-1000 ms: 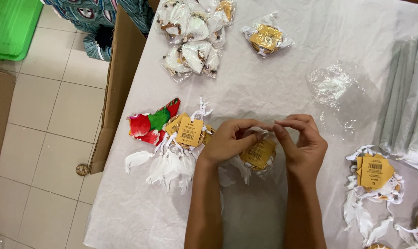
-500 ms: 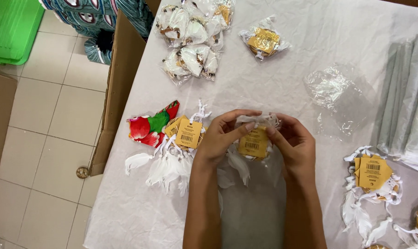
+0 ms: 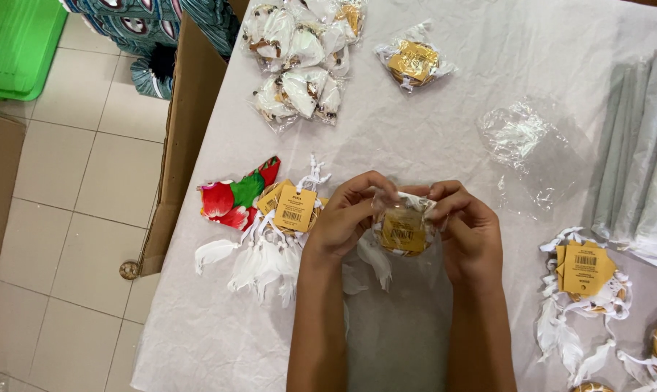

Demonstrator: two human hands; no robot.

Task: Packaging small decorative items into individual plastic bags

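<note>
Since a moment ago the hands have drawn closer, and the ornament (image 3: 403, 231) now sits deeper in its clear bag (image 3: 397, 290). The left hand (image 3: 346, 216) and right hand (image 3: 466, 229), at frame centre, each pinch the bag's mouth, fingers closed on the plastic. Just left lie tagged feathers (image 3: 267, 258) and a red-green cloth (image 3: 234, 197). An empty bag (image 3: 520, 141) lies upper right; packed bags (image 3: 299, 54) sit at top on the white table (image 3: 452, 101).
</note>
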